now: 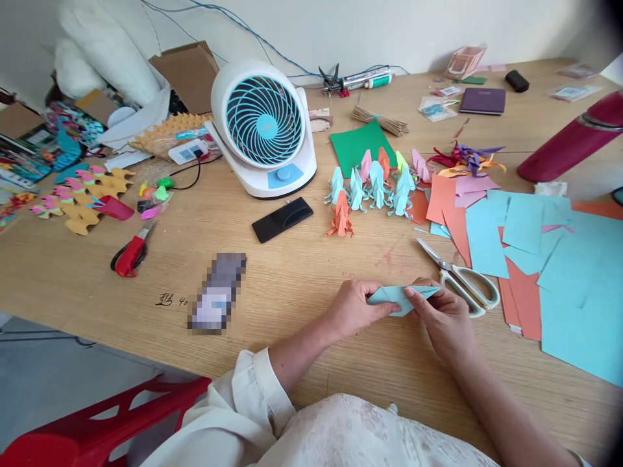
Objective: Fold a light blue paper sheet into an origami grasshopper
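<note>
A folded piece of light blue paper [400,298] is held between both hands above the front of the table. My left hand [354,310] pinches its left end, thumb along the lower edge. On the other end, my right hand [444,319] is closed with its thumb pressed on top of the fold; the fingers behind the paper are partly hidden. White-handled scissors [460,275] lie just beyond my right hand, blades pointing away to the left. Several folded paper figures [376,185] in blue, pink, green and orange stand farther back.
Loose blue sheets [579,285] and orange sheets [523,301] spread over the right side. A white fan [265,130] stands at the back, with a black phone [282,220] before it. Red-handled scissors [130,254] lie left. A dark red bottle [564,143] stands far right.
</note>
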Available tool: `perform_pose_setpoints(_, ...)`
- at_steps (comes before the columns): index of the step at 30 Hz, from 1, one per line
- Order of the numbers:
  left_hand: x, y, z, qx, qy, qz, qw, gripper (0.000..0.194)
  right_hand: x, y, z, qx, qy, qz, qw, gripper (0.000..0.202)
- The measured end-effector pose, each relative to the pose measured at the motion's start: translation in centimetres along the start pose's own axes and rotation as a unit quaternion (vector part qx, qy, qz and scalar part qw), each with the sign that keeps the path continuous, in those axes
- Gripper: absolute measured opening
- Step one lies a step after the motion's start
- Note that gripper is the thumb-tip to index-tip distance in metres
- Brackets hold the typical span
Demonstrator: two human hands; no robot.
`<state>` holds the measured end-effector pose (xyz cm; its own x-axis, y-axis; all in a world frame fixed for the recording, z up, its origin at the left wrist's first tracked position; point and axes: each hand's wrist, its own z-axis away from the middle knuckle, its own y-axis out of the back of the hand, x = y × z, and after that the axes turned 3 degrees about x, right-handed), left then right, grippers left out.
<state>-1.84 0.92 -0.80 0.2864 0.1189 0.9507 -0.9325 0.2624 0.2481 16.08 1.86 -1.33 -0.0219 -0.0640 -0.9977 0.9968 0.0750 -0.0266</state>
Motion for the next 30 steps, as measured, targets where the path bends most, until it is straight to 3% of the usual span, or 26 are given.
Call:
perform_pose_setpoints(5,0.3,0.7,0.0,0.005,-0.028,-0.041,0.999,0.027,0.0,0.2,0.0,-0.045,-0.012,0.013,0.999,0.025)
perform_pose_setpoints(14,0.5,1.6,-0.4,-0.042,0.003,0.013,0.999,0.030,0.5,0.0,-0.1,-0.035,-0.056,-0.001,0.998,0.032)
perform_pose_setpoints(25,0.4,2.5,-0.5,-0.027,0.023,-0.076,0.996,0.023,-0.2,0.4,-0.1,-0.060,-0.088,0.007,0.994,0.036)
perform_pose_setpoints(30,0.4,3.1,-0.7,-0.059,0.012,-0.088,0.994,0.023,-0.2,0.7,0.0,-0.088,-0.090,0.030,0.992,0.038)
